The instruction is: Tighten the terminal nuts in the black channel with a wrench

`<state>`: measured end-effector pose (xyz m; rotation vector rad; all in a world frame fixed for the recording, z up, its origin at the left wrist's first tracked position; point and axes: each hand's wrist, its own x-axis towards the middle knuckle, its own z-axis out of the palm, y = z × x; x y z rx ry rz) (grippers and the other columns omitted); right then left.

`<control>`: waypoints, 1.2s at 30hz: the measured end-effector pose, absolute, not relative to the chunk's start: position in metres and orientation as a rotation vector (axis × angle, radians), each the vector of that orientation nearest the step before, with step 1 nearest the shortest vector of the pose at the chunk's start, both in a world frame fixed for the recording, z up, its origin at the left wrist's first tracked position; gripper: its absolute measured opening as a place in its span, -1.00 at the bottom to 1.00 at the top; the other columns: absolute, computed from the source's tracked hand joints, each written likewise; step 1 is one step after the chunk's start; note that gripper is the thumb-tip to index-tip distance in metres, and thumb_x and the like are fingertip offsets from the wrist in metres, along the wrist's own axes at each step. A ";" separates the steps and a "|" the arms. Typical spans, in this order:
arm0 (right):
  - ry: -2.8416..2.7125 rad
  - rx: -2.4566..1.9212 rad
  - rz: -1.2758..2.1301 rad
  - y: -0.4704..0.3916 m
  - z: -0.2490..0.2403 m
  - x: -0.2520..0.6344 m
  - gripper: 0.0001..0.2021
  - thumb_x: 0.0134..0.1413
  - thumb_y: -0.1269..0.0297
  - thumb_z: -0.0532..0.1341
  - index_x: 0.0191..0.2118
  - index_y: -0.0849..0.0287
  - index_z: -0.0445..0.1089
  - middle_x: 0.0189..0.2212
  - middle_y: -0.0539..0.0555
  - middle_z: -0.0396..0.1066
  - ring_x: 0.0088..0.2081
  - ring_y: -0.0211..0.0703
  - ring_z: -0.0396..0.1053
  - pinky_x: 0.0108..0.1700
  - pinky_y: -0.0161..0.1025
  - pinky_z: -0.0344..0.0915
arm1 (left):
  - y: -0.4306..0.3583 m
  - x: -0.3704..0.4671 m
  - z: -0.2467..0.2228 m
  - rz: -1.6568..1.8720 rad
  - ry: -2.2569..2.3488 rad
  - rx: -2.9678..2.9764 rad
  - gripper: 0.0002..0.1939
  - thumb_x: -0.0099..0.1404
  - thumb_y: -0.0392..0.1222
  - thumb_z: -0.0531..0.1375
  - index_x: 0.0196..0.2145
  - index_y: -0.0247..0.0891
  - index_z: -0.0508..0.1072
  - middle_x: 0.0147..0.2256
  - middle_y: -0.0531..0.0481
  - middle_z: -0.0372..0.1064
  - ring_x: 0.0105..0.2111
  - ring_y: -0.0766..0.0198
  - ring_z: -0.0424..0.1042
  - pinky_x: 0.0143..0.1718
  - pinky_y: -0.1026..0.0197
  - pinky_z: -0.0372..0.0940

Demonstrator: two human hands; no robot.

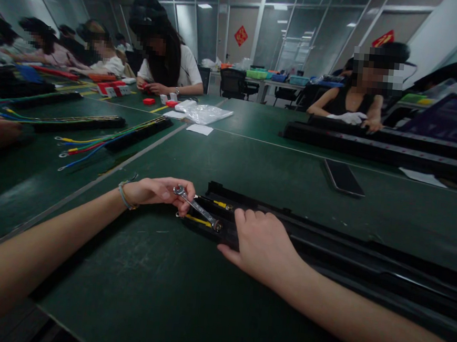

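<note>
My left hand is closed on the near end of a silver combination wrench. The wrench slants down to the right, its far end around a fastener inside a long black channel. Two yellow-sleeved cable lugs lie in the channel's end: one yellow lug behind the wrench, and a yellow wire in front of it. My right hand is wrapped over the channel just right of the wrench, its thumb on the near side. The palm covers part of the channel.
A phone lies behind the channel. To the left are loose wires with ring lugs beside another black channel. A plastic bag lies farther back. A co-worker sits across, another person at right.
</note>
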<state>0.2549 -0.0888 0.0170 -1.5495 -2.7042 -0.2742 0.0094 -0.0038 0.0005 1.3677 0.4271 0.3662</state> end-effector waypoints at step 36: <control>-2.724 -1.563 -0.270 -0.089 0.018 0.254 -0.54 -0.10 -0.09 -0.01 -0.28 0.25 0.25 -0.43 0.18 0.33 -0.39 -0.05 0.27 -0.35 -0.14 0.14 | -0.005 0.015 0.004 0.340 0.531 1.508 -0.76 0.05 -0.19 0.17 -0.31 -0.35 0.31 -0.38 -0.07 0.36 -0.40 0.23 0.33 -0.34 0.21 0.23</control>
